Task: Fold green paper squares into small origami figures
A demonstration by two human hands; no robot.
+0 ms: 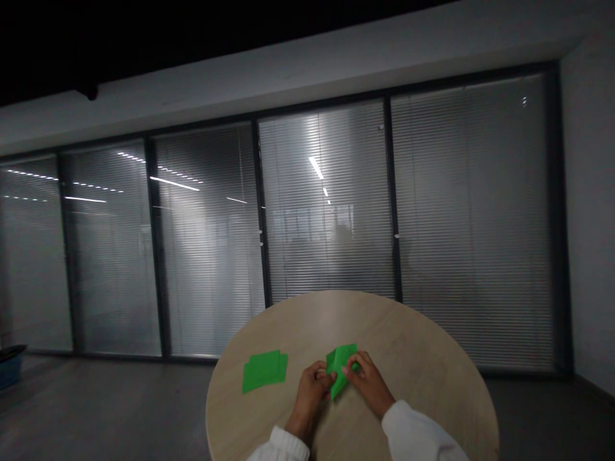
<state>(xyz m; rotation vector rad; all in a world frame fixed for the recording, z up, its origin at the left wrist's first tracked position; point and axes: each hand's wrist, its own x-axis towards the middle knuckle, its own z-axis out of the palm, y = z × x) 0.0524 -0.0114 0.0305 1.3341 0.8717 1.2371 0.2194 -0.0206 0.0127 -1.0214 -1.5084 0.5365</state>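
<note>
Between my two hands is a green sheet of paper (pixel 340 360), partly folded, with creased, slanting edges. My left hand (pixel 314 384) pinches its lower left side, fingers closed on it. On the right side, my right hand (pixel 364 374) grips the paper's edge between thumb and fingers. Both hands are just above the round wooden table (pixel 413 339), and white sleeves cover the wrists. To the left of my left hand lie more green paper sheets (pixel 264 370), flat and overlapping on the tabletop.
Beyond the table's far edge runs a wall of glass panels with blinds (pixel 331 211) in dark frames. A white wall (pixel 590 224) stands at the right. On the grey floor (pixel 120 410) at far left is a blue and black container (pixel 10 368), partly cut off.
</note>
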